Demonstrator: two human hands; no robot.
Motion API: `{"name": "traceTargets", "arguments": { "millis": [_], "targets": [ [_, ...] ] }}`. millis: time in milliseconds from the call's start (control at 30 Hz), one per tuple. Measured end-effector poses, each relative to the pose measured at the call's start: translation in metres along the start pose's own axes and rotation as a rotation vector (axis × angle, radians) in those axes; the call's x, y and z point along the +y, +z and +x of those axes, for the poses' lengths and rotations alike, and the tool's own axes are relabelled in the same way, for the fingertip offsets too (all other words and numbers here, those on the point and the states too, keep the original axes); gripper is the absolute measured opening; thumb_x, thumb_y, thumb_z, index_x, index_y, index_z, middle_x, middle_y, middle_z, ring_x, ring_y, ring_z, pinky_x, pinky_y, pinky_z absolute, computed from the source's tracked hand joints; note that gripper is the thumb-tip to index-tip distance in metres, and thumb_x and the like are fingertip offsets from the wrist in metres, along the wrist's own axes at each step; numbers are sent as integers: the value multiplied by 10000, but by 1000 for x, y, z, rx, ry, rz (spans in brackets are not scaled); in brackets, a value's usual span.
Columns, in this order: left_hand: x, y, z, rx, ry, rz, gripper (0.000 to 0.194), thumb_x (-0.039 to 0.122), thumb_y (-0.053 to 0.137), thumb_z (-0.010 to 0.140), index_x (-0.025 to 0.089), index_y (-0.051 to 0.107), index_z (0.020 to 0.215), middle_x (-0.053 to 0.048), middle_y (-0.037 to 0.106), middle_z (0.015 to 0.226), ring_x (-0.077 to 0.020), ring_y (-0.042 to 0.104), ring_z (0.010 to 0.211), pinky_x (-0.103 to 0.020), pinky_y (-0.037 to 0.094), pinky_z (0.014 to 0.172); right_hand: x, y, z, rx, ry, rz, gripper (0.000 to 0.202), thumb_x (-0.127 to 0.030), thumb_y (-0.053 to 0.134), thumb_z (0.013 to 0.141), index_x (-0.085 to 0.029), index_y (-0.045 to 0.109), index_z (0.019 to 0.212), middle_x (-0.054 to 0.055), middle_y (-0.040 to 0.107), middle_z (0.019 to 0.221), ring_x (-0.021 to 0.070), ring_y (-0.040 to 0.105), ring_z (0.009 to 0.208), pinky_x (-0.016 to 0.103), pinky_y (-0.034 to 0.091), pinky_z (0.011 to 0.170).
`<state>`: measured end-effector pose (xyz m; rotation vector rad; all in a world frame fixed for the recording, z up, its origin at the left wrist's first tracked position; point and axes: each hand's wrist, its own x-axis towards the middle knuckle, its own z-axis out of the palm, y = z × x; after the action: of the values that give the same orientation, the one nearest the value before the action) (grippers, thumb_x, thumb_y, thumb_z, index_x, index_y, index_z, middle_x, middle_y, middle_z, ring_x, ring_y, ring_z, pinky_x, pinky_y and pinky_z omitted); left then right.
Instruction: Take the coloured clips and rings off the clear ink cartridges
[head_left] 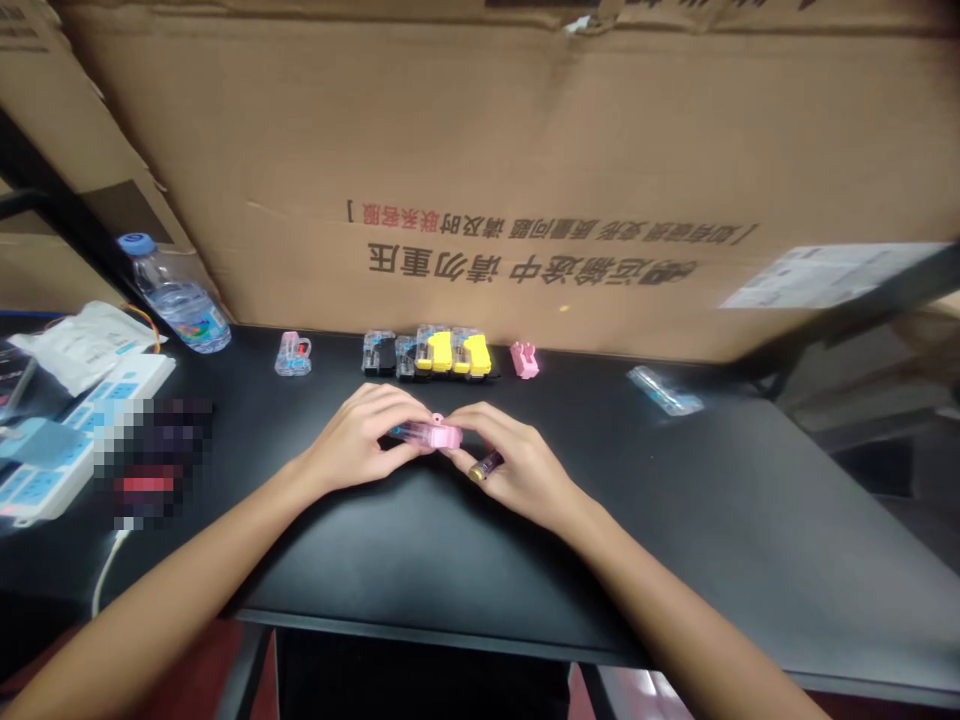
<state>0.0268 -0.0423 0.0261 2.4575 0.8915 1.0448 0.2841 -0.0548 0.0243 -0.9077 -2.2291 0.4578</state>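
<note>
A small pink and clear plastic piece (444,437) is held between my two hands above the black table. My left hand (373,435) is closed on its clear end, fingers over the top and thumb below. With closed fingertips my right hand (517,460) grips the pink end. A dark, thin cylinder with a gold-coloured end (486,466) is tucked in the same hand; its kind cannot be made out. Just beyond stand several similar clear-bodied pieces, some with yellow parts (439,352) and some with black parts (380,354). To their right sits a loose pink part (525,360).
A clear piece with pink and red bits (292,355) lies left. Far left are a water bottle (184,305), a white power strip (90,430), a white bag (82,345) and a cable. A clear packet (664,391) lies right. Cardboard (480,150) walls the table's back.
</note>
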Motion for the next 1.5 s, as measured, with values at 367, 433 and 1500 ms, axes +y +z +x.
{"name": "traceTargets", "arguments": {
  "millis": [367, 433, 1500],
  "targets": [
    [-14, -22, -2, -216, -266, -269, 226, 374, 829, 892, 209, 763, 1032, -40, 826, 994, -206, 772, 868, -319, 587, 822, 12, -20, -1, -232, 145, -6, 260, -257, 628, 1009, -244, 751, 1237, 78, 809, 1248, 236, 800, 1024, 366, 635, 891],
    [-15, -20, -2, -248, -258, -285, 218, 361, 831, 879, 213, 748, 1017, -37, 823, 994, -206, 769, 872, -317, 581, 822, 14, -17, -2, -240, 148, -52, 339, -181, 578, 1009, -252, 745, 1295, 75, 790, 1331, 252, 795, 1126, 406, 636, 980],
    [-14, 0, -7, -270, -256, -244, 372, 464, 870, 876, 246, 812, 1171, -42, 840, 1128, -236, 797, 1000, -318, 587, 926, -9, -12, 8, -82, 492, 526, 192, -333, 685, 967, -195, 795, 892, 10, 740, 689, 178, 712, 660, 300, 569, 671]
  ]
}}
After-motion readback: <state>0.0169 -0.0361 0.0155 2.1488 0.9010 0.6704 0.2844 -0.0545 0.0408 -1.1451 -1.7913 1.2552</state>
